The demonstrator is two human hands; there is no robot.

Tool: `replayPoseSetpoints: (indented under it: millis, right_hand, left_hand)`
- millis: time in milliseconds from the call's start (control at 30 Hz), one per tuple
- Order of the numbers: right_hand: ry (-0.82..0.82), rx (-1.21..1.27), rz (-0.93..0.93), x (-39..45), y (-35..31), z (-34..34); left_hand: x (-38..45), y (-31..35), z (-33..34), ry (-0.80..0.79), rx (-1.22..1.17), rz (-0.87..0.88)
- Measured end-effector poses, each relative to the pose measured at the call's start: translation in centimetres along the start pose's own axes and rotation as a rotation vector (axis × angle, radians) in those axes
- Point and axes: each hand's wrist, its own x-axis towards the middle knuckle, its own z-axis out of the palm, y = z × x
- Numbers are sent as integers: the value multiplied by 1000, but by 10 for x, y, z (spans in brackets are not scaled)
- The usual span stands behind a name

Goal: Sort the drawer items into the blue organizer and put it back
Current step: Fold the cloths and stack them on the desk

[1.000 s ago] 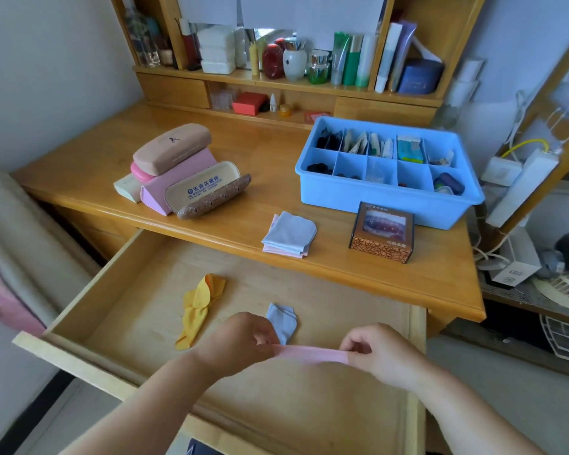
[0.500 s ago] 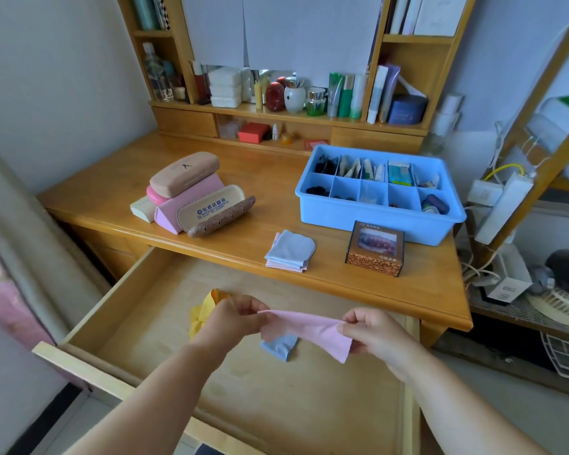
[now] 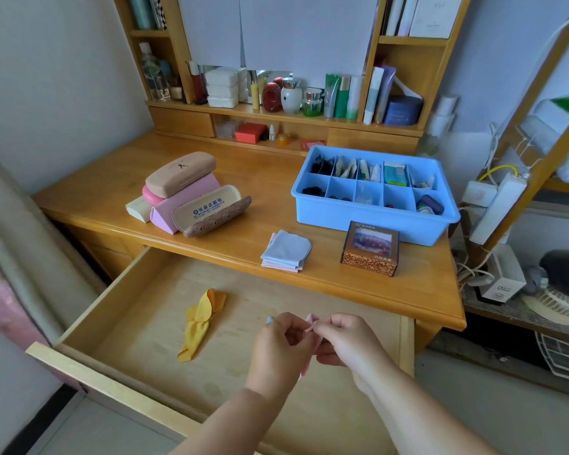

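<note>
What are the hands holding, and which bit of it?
A pink cloth. The left hand and right hand both pinch it at its top edge, fingertips close together over the open drawer.

A blue organizer (image 3: 375, 215), partly filled, sat on the bench. A crumpled yellow cloth (image 3: 200, 321) lay in the open drawer (image 3: 138, 310); folded cloths (image 3: 286, 251) rested nearby.
</note>
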Motion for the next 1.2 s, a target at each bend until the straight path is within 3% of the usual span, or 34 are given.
replayPoseSetpoints:
  millis: [267,333,433,567,633,733,833,933,1067,1200]
  right_hand:
    - [-31,-58,-76,-3,-2,-8]
    - [-82,-235,-129,-5,-7,-12]
    - [-183,-546,-244,-9,-20,-17]
    - [-143,-717,-358,-8,-30,-20]
    - [-101,-672,-356,-5,-34,-21]
    - [-113,-411,-258,-2,-41,-21]
    - [-179,-103,-198,0,-49,-18]
    - [-215,-22,-253,4,-55,-17]
    - [-141,-164,-528,17,-68,-20]
    - [69,-472,-760,42,-81,-18]
  left_hand:
    - [-3,9,-17,-215,-78,-55]
    - [1,10,-30,-156,48,94]
    - [9,14,-45,-280,333,422]
    - [19,27,-52,-337,433,369]
    - [26,32,-57,-335,459,336]
    - [37,35,-65,-294,492,297]
    - [48,35,-69,-300,153,101]
    - [56,35,-76,-358,-117,1]
    - [77,47,-84,-369,-160,177]
    - [124,64,-88,-285,255,495]
